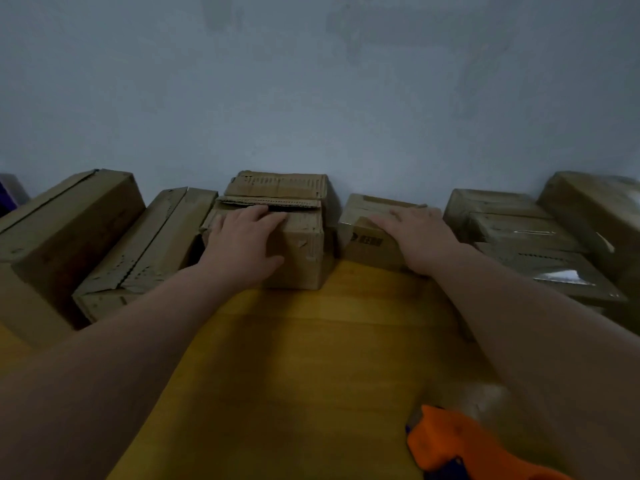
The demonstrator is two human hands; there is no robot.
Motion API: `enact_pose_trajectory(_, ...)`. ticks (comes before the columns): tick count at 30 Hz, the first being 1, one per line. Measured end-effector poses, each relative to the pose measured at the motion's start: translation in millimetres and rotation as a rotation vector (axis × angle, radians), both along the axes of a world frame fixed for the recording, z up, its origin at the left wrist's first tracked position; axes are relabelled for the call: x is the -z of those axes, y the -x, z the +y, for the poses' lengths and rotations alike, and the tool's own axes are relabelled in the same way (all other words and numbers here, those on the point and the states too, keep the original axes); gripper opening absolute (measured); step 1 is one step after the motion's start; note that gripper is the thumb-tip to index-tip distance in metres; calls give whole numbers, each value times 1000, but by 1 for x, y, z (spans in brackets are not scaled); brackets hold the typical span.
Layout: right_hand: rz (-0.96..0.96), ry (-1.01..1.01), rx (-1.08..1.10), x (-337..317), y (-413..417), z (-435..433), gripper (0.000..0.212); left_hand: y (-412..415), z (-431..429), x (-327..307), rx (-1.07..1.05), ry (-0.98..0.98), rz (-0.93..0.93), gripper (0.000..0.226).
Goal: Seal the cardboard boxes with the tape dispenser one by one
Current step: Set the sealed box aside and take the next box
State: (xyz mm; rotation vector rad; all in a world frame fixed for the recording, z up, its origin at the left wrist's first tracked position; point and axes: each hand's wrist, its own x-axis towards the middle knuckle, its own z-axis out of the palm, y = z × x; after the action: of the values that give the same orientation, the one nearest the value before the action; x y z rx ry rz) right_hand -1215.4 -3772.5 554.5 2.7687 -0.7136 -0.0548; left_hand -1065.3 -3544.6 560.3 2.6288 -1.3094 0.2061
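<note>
A row of cardboard boxes stands along the wall on a yellow table (pixel 304 358). My left hand (pixel 242 237) lies flat with straight fingers on the top of a middle box (pixel 298 251) whose flaps gape a little. My right hand (pixel 419 233) rests with spread fingers on a smaller, lower box (pixel 363 244) next to it. The orange tape dispenser (pixel 450 441) with its clear tape roll lies on the table near the front right, under my right forearm, and neither hand touches it.
Two long boxes (pixel 69 233) (pixel 149 254) lie to the left of the middle box. Several boxes with glossy tape (pixel 540 244) are stacked at the right. A grey-blue wall (pixel 318 81) stands directly behind the row.
</note>
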Motion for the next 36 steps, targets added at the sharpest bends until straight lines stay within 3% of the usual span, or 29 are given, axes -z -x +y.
enact_pose_trajectory(5, -58, 14, 0, 10, 0, 9, 69, -1, -9, 6, -41, 8, -37, 73)
enact_pose_trajectory(11, -119, -30, 199, 9, 9, -3, 59, 7, -14, 3, -2, 48, -39, 64)
enact_pose_trajectory(15, -115, -207, 248, 2, 12, 1, 63, 23, -10, -1, 69, 73, -41, 61)
enact_pose_trajectory(24, -361, -576, 4, -37, 58, 76, 58, 93, 30, -17, 185, -42, -48, 63)
enact_pose_trajectory(29, -341, -561, -15, -50, 111, 127, 48, 143, 75, -24, 189, -64, -101, 64)
enact_pose_trajectory(36, -373, -471, 155, -42, 191, 196, 34, 191, 137, -24, 164, -67, -139, 65)
